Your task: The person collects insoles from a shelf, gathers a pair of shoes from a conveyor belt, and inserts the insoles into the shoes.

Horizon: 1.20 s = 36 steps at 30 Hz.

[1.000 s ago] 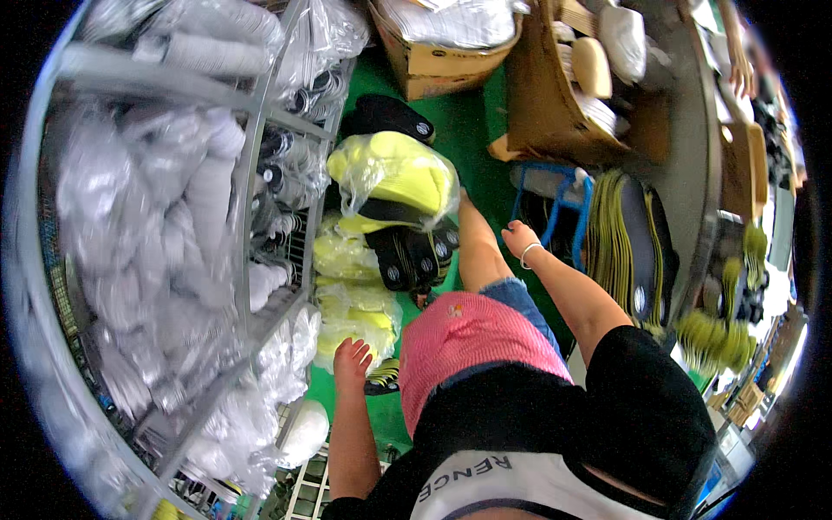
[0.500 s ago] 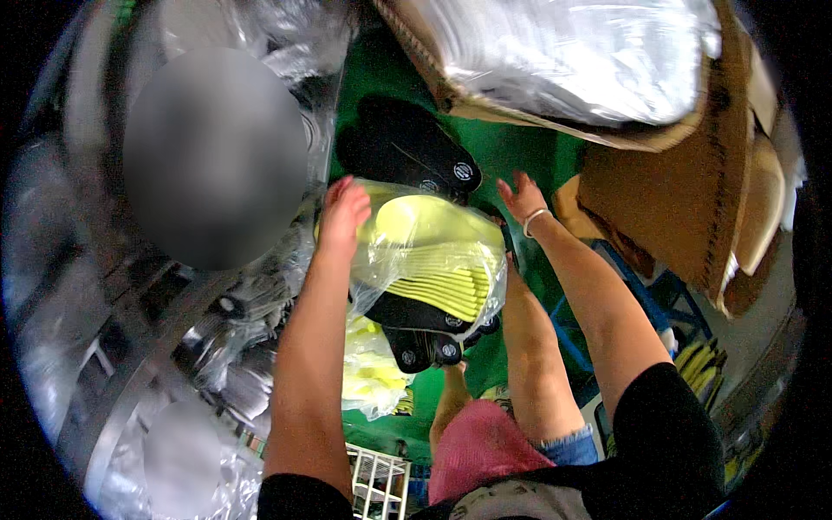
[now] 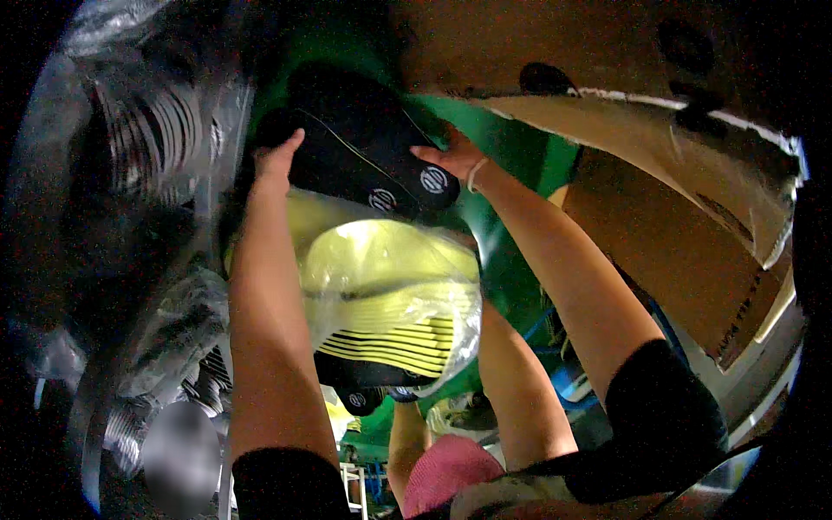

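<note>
A stack of black insoles, two lying side by side on top with round pale marks at their heel ends, lies beyond the yellow ones. My left hand grips its left edge, thumb on top. At the right edge my right hand has its thumb over the insoles; its other fingers are partly hidden. Just nearer to me, between my forearms, is a clear plastic bag of yellow insoles, fanned in layers. More black insoles show beneath the bag.
Large cardboard boxes with open flaps stand at the right and far right. Plastic-wrapped stacks of insoles line the left side. The floor is green. My bare legs and something pink are close below.
Both hands have reached farther forward, from beside the yellow bag to the black insoles, and taken hold of them. The view has shifted; the right-hand box shows more of its cardboard.
</note>
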Each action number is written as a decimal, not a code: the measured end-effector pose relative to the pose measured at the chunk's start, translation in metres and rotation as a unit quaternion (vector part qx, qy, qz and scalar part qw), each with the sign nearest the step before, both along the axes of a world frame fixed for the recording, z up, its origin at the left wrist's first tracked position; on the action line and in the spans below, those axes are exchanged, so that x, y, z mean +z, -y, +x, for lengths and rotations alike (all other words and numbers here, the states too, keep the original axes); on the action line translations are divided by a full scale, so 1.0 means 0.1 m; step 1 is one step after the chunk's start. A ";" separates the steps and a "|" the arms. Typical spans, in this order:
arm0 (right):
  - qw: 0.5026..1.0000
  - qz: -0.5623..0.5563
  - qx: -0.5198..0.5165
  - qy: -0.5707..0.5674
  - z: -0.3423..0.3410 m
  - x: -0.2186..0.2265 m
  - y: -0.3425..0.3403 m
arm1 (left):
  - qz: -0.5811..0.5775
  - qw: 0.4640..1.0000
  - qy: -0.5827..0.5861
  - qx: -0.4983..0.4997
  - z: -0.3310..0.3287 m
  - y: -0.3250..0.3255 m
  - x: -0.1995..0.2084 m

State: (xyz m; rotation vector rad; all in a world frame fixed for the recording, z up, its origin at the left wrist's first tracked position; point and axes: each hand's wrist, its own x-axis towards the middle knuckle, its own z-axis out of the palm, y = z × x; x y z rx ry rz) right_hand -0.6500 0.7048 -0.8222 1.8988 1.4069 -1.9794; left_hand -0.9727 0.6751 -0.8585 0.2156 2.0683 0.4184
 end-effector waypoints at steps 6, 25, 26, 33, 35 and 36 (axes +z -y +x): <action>0.987 0.023 0.021 -0.157 0.04 -0.20 -0.03 | 0.045 0.973 0.171 0.150 0.11 0.09 -0.30; 0.967 -0.141 -0.075 -0.196 0.08 0.02 -0.20 | -0.085 0.977 0.168 0.099 0.41 -0.27 0.08; 0.968 -0.155 -0.088 -0.176 -0.02 0.12 -0.18 | -0.066 0.973 0.186 0.116 0.28 -0.17 -0.18; 0.950 -0.194 -0.133 -0.207 0.11 0.12 -0.16 | 0.005 0.926 0.358 0.117 0.40 -0.21 -0.07; 0.953 -0.157 -0.112 -0.235 0.14 0.25 -0.21 | 0.036 0.911 0.395 0.114 0.38 -0.21 0.12; 0.956 -0.152 -0.118 -0.220 0.13 0.36 -0.16 | 0.038 0.905 0.405 0.127 0.34 -0.15 0.15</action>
